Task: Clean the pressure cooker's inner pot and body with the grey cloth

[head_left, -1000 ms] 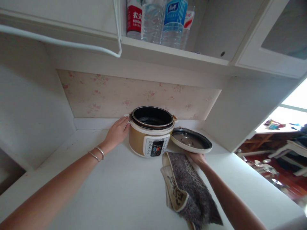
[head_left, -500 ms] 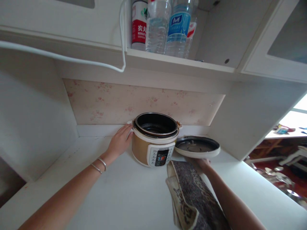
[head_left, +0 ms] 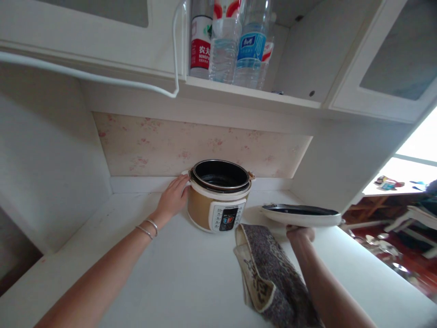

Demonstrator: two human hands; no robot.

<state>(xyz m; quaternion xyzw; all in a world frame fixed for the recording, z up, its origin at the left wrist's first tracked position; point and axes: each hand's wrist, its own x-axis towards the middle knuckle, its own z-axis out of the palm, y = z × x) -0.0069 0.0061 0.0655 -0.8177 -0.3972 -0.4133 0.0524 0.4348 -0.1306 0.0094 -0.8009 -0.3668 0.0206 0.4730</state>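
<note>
A gold and white electric pressure cooker [head_left: 201,207] stands upright on the white counter with its top off. Inside it sits a black inner pot [head_left: 221,175]. My left hand [head_left: 173,197] is closed at the cooker's left side handle, fingers along it and thumb partly hidden. To the right of the cooker, my right hand [head_left: 300,233] holds the round white lid [head_left: 303,219] from beneath, its dark inner side facing up. The fingers under the lid are mostly hidden. Below the lid, a folded brown and beige cloth [head_left: 269,269] lies on the counter beside my right forearm.
Overhead, an open cabinet shelf [head_left: 252,93] holds several plastic bottles [head_left: 251,54]. A white cable [head_left: 119,84] hangs in front of the cabinet at upper left. White side panels [head_left: 341,159] flank the counter [head_left: 164,282], with floral wallpaper [head_left: 205,141] behind.
The lid has moved right, away from the cooker, and is now seen more edge-on, with my right hand under it. My left hand stays at the cooker. The view has shifted slightly.
</note>
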